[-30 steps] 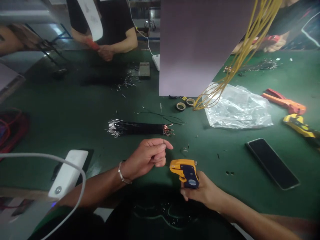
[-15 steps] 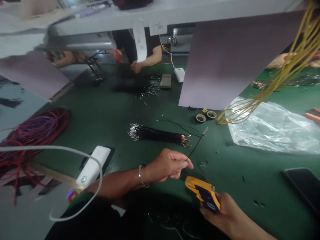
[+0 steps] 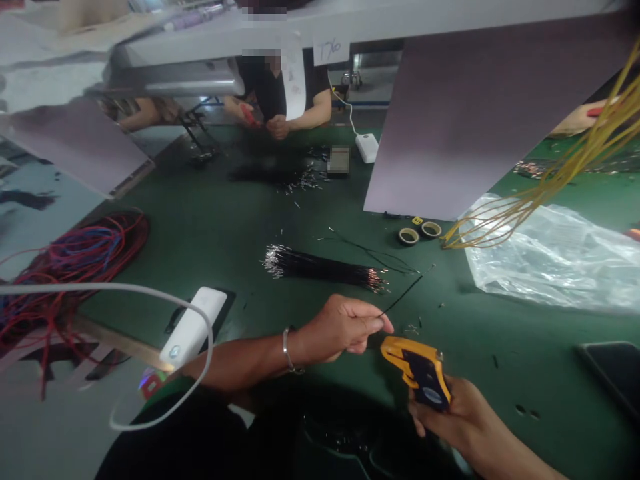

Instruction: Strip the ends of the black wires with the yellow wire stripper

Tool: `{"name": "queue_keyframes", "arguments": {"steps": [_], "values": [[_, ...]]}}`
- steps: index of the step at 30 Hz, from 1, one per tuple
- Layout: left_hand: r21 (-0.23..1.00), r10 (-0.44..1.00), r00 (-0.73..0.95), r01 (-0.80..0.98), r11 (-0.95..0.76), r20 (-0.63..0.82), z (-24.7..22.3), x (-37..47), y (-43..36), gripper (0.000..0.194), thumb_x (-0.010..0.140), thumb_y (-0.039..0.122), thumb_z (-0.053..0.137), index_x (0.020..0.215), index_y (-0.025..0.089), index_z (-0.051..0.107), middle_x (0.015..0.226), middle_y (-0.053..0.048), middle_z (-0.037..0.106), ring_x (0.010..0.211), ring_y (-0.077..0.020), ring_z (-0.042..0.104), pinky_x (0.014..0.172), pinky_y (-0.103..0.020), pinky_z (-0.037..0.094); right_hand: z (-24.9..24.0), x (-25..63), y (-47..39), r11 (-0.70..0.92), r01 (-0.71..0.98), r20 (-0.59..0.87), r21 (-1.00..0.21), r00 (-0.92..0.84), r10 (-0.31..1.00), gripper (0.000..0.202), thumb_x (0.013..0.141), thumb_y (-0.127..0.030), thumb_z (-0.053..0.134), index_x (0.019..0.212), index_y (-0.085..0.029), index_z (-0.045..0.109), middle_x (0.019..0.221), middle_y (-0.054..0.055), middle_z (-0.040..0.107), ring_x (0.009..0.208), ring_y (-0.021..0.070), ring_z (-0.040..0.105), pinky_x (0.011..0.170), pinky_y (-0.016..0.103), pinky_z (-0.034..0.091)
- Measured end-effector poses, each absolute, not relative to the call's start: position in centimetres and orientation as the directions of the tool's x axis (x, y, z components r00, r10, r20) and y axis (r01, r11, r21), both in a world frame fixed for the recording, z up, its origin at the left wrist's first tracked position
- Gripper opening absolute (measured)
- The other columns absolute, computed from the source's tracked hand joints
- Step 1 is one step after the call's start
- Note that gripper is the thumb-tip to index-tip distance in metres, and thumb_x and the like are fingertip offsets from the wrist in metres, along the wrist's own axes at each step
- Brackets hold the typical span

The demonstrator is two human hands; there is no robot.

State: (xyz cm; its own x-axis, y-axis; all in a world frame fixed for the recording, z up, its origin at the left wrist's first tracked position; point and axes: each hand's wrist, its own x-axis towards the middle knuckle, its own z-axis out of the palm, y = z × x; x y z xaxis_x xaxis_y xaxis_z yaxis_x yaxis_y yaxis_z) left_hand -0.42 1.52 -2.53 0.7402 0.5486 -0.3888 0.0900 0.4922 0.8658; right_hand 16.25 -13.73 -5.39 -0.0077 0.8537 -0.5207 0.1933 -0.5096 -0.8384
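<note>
Between thumb and fingertips, my left hand (image 3: 350, 327) pinches a thin black wire (image 3: 404, 295), which points up and to the right with its tip free. Closed round the handles of a yellow and dark-blue wire stripper (image 3: 423, 373) is my right hand (image 3: 460, 410), low and to the right. The tool's head lies just below my left fingertips, apart from the visible wire. Behind my left hand lies a bundle of black wires (image 3: 325, 268), silvery at its left end and coppery at its right. A few loose black wires (image 3: 373, 253) lie beyond it.
Two tape rolls (image 3: 409, 236) and a clear plastic bag (image 3: 540, 257) lie at the right, under hanging yellow wires (image 3: 555, 180). A phone (image 3: 613, 373) rests near the right edge. At left are a white power bank (image 3: 194, 327) and red wire coils (image 3: 95, 260). A co-worker (image 3: 280, 100) sits opposite.
The stripper in my right hand has turned more level and its head has risen a little nearer my left fingertips. The held wire leans lower to the right. The camera view has shifted slightly.
</note>
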Motion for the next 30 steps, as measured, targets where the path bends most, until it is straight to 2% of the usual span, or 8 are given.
{"name": "queue_keyframes", "arguments": {"steps": [4,10,14,19,23,30], "values": [[0.84,0.55,0.734,0.051,0.541,-0.398,-2.4,-0.4,1.1,0.02,0.075,0.03,0.065,0.075,0.011,0.068,0.039,0.01,0.033,0.036,-0.0028,0.027,0.04,-0.022,0.021,-5.7,16.2,-13.1,-0.537,0.202,-0.546,-0.819,0.012,0.837,0.018,0.067,-0.031,0.059,0.055,-0.02,0.053,0.052,0.001,0.055,0.051,0.0149,0.046,0.05,0.028,0.037],[0.841,0.566,0.723,0.038,0.539,-0.396,-2.6,-0.5,2.2,0.02,0.074,0.031,0.066,0.075,0.011,0.067,0.039,0.011,0.031,0.038,-0.0023,0.022,0.041,-0.022,0.02,-5.8,16.2,-13.7,-0.524,0.273,-0.534,-0.807,0.042,0.844,0.016,0.066,-0.026,0.06,0.057,-0.021,0.05,0.052,-0.003,0.046,0.049,0.0121,0.037,0.046,0.026,0.031],[0.83,0.56,0.723,0.034,0.556,-0.405,-2.5,-0.3,2.3,0.018,0.072,0.029,0.067,0.073,0.011,0.067,0.04,0.011,0.029,0.038,-0.002,0.02,0.04,-0.022,0.02,-5.8,16.3,-13.7,-0.528,0.293,-0.53,-0.797,0.081,0.844,0.015,0.068,-0.026,0.06,0.059,-0.02,0.049,0.053,-0.004,0.046,0.049,0.0114,0.036,0.047,0.026,0.032],[0.851,0.568,0.724,0.05,0.522,-0.391,-2.7,-0.4,2.0,0.021,0.075,0.03,0.066,0.076,0.009,0.068,0.04,0.009,0.034,0.037,-0.0026,0.026,0.04,-0.022,0.02,-5.7,16.2,-13.6,-0.525,0.262,-0.533,-0.809,0.046,0.845,0.018,0.068,-0.029,0.059,0.056,-0.02,0.049,0.051,-0.002,0.047,0.049,0.0117,0.037,0.046,0.026,0.03],[0.835,0.55,0.728,0.058,0.547,-0.411,-3.1,-0.3,2.5,0.021,0.073,0.031,0.068,0.076,0.01,0.068,0.041,0.011,0.03,0.038,-0.0022,0.022,0.041,-0.021,0.02,-5.3,16.0,-14.0,-0.554,0.247,-0.571,-0.795,0.004,0.821,0.016,0.068,-0.025,0.061,0.058,-0.019,0.05,0.05,-0.004,0.046,0.048,0.0103,0.035,0.044,0.024,0.029],[0.846,0.535,0.737,0.094,0.525,-0.414,-2.8,-0.1,2.7,0.02,0.076,0.03,0.068,0.078,0.011,0.071,0.042,0.008,0.033,0.039,-0.0033,0.027,0.043,-0.022,0.02,-5.1,16.3,-13.2,-0.597,0.107,-0.6,-0.795,0.007,0.8,0.016,0.069,-0.017,0.06,0.053,-0.019,0.056,0.051,0.0,0.061,0.049,0.0124,0.05,0.05,0.025,0.038]]}}
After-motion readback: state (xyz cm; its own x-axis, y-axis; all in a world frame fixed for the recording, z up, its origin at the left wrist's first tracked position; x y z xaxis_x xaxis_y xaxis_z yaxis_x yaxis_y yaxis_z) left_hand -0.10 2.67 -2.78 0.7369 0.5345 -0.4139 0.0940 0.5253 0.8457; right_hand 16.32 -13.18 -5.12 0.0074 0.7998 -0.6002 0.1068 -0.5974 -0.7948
